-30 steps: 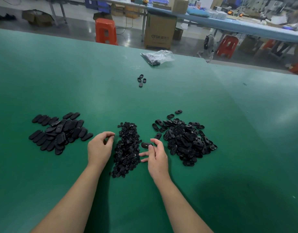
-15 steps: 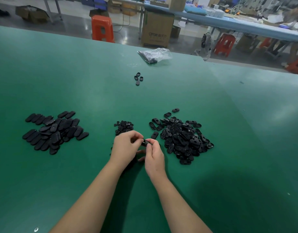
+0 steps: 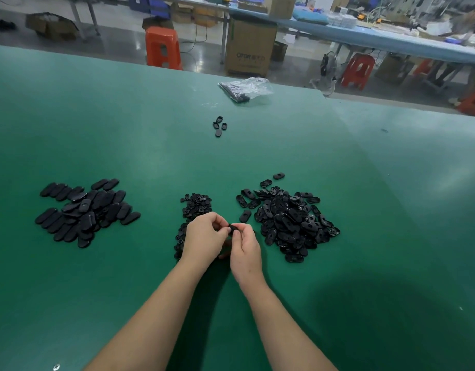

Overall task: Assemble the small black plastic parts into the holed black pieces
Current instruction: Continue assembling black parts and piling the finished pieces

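Black oval holed plastic piece [image 3: 233,228] pinched between left hand [image 3: 204,238] and right hand [image 3: 245,247] over green table [image 3: 365,210] — insert being fitted (probably). Closed ovals [image 3: 83,210] left look finished; holed heap [image 3: 287,218] and small-part heap [image 3: 193,207] remain — roughly mid-task.

Head cam, one view only.
Looks fwd and down from above the green table [image 3: 124,129], hands close, workshop behind.

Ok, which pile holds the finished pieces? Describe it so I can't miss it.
On the green table three black piles lie in a row ahead of the hands. It is probably the far left pile, apart from the others: smooth, solid ovals showing almost no holes.
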### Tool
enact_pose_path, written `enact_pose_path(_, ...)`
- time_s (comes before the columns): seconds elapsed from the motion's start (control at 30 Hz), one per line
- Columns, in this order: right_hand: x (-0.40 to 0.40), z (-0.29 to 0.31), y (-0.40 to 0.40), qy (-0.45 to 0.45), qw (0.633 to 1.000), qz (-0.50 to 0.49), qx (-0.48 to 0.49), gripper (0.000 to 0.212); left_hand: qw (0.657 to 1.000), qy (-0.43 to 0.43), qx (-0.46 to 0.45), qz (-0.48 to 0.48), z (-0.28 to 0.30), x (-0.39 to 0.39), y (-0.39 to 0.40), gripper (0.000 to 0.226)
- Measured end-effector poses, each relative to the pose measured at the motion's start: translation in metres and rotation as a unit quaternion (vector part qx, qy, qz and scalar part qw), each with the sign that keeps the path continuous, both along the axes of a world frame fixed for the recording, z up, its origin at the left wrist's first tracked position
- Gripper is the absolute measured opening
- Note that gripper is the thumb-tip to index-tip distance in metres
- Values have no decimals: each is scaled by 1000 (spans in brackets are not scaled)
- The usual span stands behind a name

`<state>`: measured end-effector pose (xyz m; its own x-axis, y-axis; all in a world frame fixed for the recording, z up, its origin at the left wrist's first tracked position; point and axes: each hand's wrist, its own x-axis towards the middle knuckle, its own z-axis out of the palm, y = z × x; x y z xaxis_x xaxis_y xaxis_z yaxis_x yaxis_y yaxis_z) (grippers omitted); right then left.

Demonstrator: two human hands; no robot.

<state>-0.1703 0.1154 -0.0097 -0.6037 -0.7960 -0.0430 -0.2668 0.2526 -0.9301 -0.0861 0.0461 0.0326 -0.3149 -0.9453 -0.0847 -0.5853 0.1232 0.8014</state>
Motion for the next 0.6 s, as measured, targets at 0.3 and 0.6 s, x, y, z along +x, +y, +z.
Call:
enact_pose_path(0.3,-5,-3,0,-13,1000,-10,-1,17,995,-47,-85,-30,-2,-4,3,10)
enact_pose_path(0.6,-4,-2,-1,-35,999,-14,-10,17,989,-27,-147,-6,-11,-1,13,4)
